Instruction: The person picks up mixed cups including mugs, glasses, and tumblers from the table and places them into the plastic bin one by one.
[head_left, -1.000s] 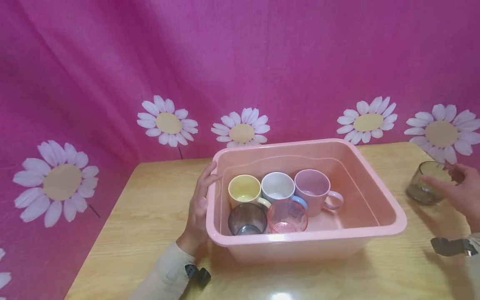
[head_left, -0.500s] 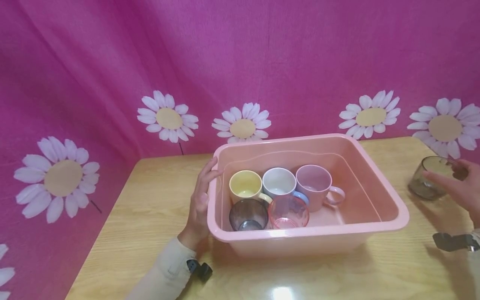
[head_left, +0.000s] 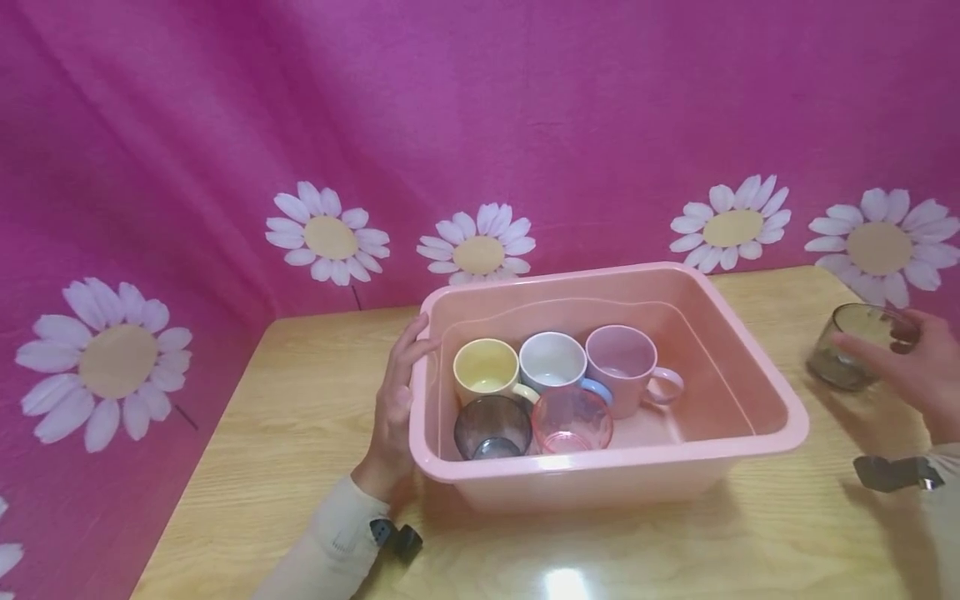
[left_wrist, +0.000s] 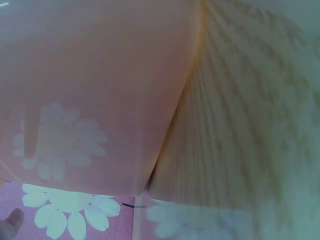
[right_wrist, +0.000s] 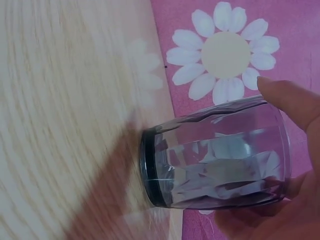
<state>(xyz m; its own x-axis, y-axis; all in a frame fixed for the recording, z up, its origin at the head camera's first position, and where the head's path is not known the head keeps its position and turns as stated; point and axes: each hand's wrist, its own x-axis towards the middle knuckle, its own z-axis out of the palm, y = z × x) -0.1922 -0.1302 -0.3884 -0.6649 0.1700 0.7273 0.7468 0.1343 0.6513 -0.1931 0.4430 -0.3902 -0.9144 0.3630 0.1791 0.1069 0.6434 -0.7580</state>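
My right hand [head_left: 926,362] grips a grey-tinted clear glass tumbler [head_left: 843,358] at the right side of the table. In the right wrist view, thumb and fingers are around the rim end of the tumbler [right_wrist: 215,160], its dark thick base toward the wood. My left hand [head_left: 390,421] rests along the outside left wall of a pink plastic tub [head_left: 607,467], fingers extended and tips at its rim. Inside the tub stand a yellow mug [head_left: 480,362], a white mug with blue handle [head_left: 553,354], a pink mug [head_left: 621,358], a dark glass [head_left: 491,421] and a pink clear glass [head_left: 573,417].
The tub stands on a light wooden table [head_left: 300,433]. A magenta cloth [head_left: 525,108] printed with white daisies hangs behind the table and along its left side. Dark straps [head_left: 892,473] sit at both wrists.
The whole head view has shifted slightly. My right hand keeps its hold on the tumbler at the right, and my left hand stays against the tub.
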